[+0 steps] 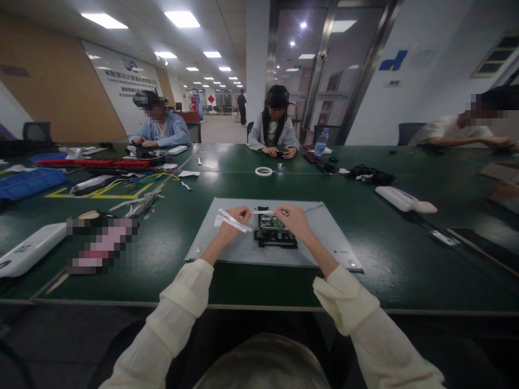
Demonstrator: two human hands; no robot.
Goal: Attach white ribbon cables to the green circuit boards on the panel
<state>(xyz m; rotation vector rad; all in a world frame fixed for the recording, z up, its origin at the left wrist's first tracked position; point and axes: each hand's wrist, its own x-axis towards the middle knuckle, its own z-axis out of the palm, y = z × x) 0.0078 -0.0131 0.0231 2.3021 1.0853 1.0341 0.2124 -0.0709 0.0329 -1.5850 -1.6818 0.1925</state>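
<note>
A grey panel (320,237) lies flat on the green table before me. On it rests a black frame (275,239) with a green circuit board (272,222) in its upper part. Above the board's far edge, a short white strip (263,212) is stretched between my two hands. My left hand (234,220) pinches its left end, and several other white strips (231,219) lie across the back of that hand. The strip's right end is in the closed fingers of my right hand (292,217), which partly hides the board's right side.
A white tape roll (264,171) lies beyond the panel. White devices (36,249) and cables stand left, near a blue tray (30,182). Another white device (399,199) lies right. A bottle (321,141) stands at the far side, where people sit.
</note>
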